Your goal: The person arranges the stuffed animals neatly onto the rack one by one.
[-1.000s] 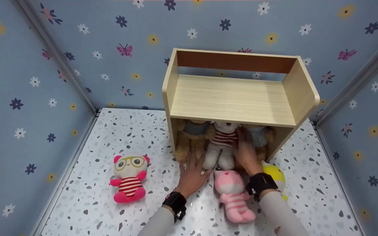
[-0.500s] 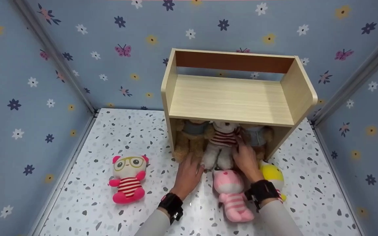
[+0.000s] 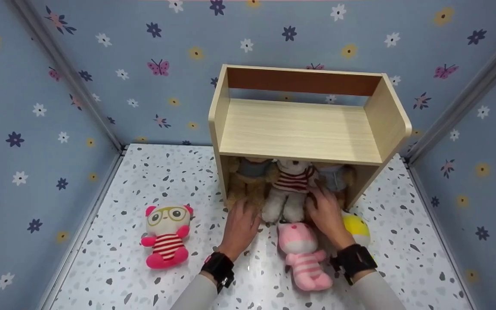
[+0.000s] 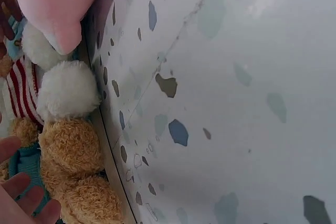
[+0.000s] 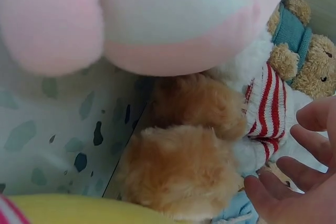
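Observation:
Three teddy bears sit in the lower compartment of a wooden shelf (image 3: pixel 299 129): a brown bear in a grey-blue top (image 3: pixel 252 171) on the left, a white bear in a red-striped sweater (image 3: pixel 289 183) in the middle, and a brown bear in light blue (image 3: pixel 333 177) on the right. My left hand (image 3: pixel 240 226) is at the left bear's legs, fingers extended. Between the middle and right bears my right hand (image 3: pixel 326 211) reaches in; its loosely spread fingers (image 5: pixel 299 171) hold nothing. Whether either hand touches fur is unclear. The shelf board hides the bears' heads in the head view.
A pink striped plush (image 3: pixel 304 254) lies in front of the shelf between my forearms. Beside my right wrist is a yellow plush (image 3: pixel 356 228), partly covered. A panda plush with glasses (image 3: pixel 168 237) lies on the left floor. Flowered walls surround the speckled floor.
My left hand has drawn its fingers together and shifted slightly at the left bear's feet. The right hand has backed a little out from the middle bear's side. The bears look almost unmoved.

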Demonstrator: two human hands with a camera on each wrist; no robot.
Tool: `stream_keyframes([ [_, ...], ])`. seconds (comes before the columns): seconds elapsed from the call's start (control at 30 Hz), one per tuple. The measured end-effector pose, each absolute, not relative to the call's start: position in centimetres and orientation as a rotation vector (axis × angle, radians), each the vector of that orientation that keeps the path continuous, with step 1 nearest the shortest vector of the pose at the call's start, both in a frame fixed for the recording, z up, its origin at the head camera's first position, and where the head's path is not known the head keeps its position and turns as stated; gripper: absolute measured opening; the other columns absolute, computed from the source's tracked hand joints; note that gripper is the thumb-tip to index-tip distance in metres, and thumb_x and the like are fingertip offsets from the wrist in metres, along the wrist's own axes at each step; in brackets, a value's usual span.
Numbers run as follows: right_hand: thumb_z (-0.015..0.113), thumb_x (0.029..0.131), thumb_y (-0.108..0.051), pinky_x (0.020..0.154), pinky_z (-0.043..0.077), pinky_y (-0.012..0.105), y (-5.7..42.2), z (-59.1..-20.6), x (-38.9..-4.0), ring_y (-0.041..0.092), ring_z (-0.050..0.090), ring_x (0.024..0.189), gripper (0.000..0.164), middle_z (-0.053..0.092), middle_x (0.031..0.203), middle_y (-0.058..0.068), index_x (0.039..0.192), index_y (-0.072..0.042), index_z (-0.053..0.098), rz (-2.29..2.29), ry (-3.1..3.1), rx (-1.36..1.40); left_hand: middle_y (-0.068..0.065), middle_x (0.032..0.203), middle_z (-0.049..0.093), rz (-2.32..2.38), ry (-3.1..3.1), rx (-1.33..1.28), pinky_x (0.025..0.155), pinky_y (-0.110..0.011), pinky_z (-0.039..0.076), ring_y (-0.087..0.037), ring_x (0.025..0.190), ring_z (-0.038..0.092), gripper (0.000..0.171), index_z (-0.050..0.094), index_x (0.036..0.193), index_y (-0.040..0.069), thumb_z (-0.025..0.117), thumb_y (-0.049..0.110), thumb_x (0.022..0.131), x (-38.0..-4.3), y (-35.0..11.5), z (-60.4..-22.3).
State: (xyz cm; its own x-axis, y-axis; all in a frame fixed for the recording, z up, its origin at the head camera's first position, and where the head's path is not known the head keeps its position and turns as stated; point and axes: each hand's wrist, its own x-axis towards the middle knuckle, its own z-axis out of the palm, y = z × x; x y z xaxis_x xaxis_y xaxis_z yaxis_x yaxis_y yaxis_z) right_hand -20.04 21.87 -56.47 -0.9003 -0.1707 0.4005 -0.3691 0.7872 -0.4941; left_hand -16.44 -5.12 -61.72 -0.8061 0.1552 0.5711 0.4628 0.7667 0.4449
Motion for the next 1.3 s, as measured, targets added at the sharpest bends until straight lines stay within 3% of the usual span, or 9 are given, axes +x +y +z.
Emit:
stream_keyframes([
  [0.17,0.070,0.096,-0.002,0.105,0.045,0.058,22.2,-56.5,-19.0,0.042,0.058,0.123,0.026,0.062,0.136,0.023,0.122,0.001,0.071,0.805,-2.608,0.485,-0.025,0.127,0.059,-0.813,-2.451,-0.458,0.095,-0.053,0.052,-0.038,0.114,0.060,0.014,0.069,0.104,0.002,0.069,0.015,0.099,-16.4,-5.0,-61.4],
  [0.37,0.070,0.098,-0.006,0.096,0.054,0.051,22.2,-56.2,-17.5,0.034,0.065,0.106,0.020,0.069,0.115,0.016,0.117,-0.001,0.073,0.839,-2.653,0.493,-0.023,0.130,0.058,-0.843,-2.494,-0.426,0.098,-0.050,0.050,-0.036,0.116,0.058,0.015,0.070,0.106,0.003,0.068,0.017,0.100,-16.3,-5.1,-61.1],
  [0.6,0.069,0.101,-0.026,0.083,0.056,0.043,22.2,-56.6,-15.9,0.026,0.060,0.089,0.032,0.066,0.105,0.010,0.125,-0.005,0.068,0.945,-2.923,0.289,-0.024,0.134,0.057,-0.877,-2.524,-0.417,0.100,-0.052,0.049,-0.039,0.120,0.057,0.019,0.070,0.110,0.003,0.067,0.019,0.101,-16.3,-5.5,-61.3],
  [0.7,0.065,0.103,-0.035,0.082,0.054,0.044,22.3,-57.0,-15.4,0.028,0.060,0.089,0.038,0.066,0.106,0.013,0.126,-0.005,0.065,0.959,-2.990,0.209,-0.024,0.133,0.057,-0.876,-2.530,-0.405,0.100,-0.053,0.049,-0.040,0.120,0.057,0.020,0.070,0.113,0.004,0.067,0.020,0.102,-16.3,-5.7,-61.5],
  [0.8,0.060,0.104,-0.048,0.089,0.055,0.050,22.5,-57.4,-15.0,0.030,0.062,0.096,0.053,0.067,0.119,0.018,0.132,-0.004,0.063,0.979,-3.069,0.118,-0.024,0.131,0.057,-0.878,-2.524,-0.385,0.098,-0.053,0.050,-0.040,0.118,0.058,0.020,0.071,0.111,0.003,0.068,0.021,0.101,-16.2,-5.8,-61.6],
  [1.03,0.053,0.094,-0.076,0.091,0.057,0.050,22.6,-58.5,-14.1,0.030,0.070,0.097,0.094,0.064,0.132,0.027,0.151,-0.001,0.047,1.139,-3.195,-0.074,-0.022,0.126,0.057,-0.883,-2.559,-0.364,0.091,-0.052,0.051,-0.035,0.110,0.059,0.018,0.070,0.106,0.004,0.066,0.021,0.102,-15.9,-6.1,-61.5],
  [1.17,0.056,0.091,-0.078,0.083,0.060,0.047,22.3,-58.9,-13.8,0.030,0.068,0.097,0.098,0.063,0.133,0.027,0.148,0.001,0.049,1.230,-3.211,-0.101,-0.024,0.127,0.057,-0.896,-2.540,-0.374,0.092,-0.053,0.051,-0.037,0.111,0.059,0.017,0.070,0.106,0.004,0.067,0.019,0.101,-15.8,-6.1,-61.8],
  [1.3,0.058,0.090,-0.077,0.093,0.056,0.051,22.2,-59.2,-13.8,0.032,0.065,0.108,0.097,0.061,0.137,0.025,0.148,0.000,0.049,1.348,-3.198,-0.126,-0.025,0.123,0.057,-0.872,-2.490,-0.399,0.087,-0.052,0.052,-0.036,0.106,0.059,0.016,0.070,0.105,0.002,0.069,0.017,0.100,-15.8,-6.1,-62.0],
])
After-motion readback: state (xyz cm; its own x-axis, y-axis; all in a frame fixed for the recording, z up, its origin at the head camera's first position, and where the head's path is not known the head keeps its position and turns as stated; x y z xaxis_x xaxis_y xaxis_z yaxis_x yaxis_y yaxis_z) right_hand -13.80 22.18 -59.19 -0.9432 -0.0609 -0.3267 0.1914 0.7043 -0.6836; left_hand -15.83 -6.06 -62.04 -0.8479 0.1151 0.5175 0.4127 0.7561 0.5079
